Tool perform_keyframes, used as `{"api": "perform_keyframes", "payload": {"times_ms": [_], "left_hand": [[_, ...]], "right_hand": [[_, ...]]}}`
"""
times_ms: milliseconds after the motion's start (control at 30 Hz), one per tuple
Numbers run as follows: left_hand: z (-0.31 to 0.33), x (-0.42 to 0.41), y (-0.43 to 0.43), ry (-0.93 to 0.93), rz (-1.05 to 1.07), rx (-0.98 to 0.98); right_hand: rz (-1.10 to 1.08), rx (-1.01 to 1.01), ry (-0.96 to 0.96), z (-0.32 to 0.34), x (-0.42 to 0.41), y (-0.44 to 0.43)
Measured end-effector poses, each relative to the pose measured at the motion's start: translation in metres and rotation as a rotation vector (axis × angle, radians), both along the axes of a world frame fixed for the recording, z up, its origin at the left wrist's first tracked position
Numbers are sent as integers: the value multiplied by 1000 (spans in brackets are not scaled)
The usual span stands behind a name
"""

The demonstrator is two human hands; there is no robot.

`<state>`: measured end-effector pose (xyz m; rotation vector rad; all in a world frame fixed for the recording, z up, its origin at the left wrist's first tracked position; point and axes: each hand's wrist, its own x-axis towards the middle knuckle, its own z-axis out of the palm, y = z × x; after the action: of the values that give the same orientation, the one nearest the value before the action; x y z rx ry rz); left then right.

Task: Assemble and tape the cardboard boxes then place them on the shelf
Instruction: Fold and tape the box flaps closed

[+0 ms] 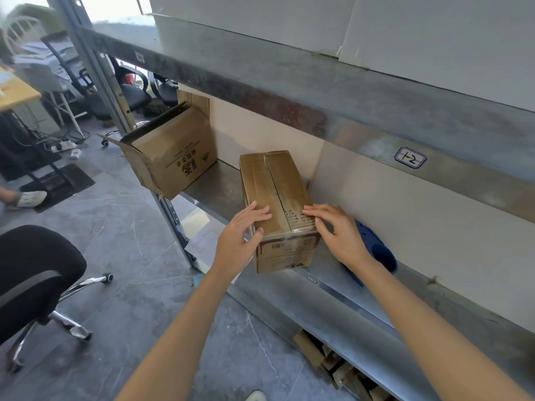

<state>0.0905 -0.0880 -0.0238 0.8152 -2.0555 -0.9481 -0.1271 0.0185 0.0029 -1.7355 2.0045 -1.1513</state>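
Box (pixel 275 183): closed, taped along the top seam, lying lengthwise on the metal shelf (pixel 214 183) with its near end at the front edge, right between your two hands.
Left hand (pixel 241 235): your fingers lie flat on the box top at its near left side, and your thumb rests down against the near left corner.
Right hand (pixel 337 233): arched, with bent fingertips touching the top near the right edge; you can't tell whether the thumb touches the side.
Office chair (pixel 34 273): black, on the floor to your left, well apart from the shelf.
Blue object (pixel 382 253): on the shelf just beyond your right wrist, partly hidden; what it is can't be told.
Open box (pixel 173 157): larger, farther along the shelf at its left end, flaps sticking out past the upright.
Label (pixel 410 158): handwritten tag on the beam above.
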Motion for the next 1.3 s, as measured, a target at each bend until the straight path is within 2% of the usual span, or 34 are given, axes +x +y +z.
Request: {"api": "perform_keyframes", "payload": {"times_ms": [233,367,467,600,767,967,1067,1300], "left_hand": [[3,5,-6,23,-95,111],[8,13,-13,-31,-156,136],[9,15,-17,-78,-149,90],[5,12,-10,-58,-87,12],[7,9,-5,-1,-75,61],[10,15,-13,-45,-99,61],[8,11,-13,-30,-59,-1],[4,5,-9,33,4,-72]], "right_hand": [[-9,33,-47,3,-2,-1],[68,104,-86,11,-7,2],[91,174,-82,15,-9,5],[60,141,-144,11,-5,5],[35,100,-167,9,-2,5],[100,202,-71,11,-15,3],[85,131,-33,9,-15,-1],[38,63,-102,0,-15,-1]]}}
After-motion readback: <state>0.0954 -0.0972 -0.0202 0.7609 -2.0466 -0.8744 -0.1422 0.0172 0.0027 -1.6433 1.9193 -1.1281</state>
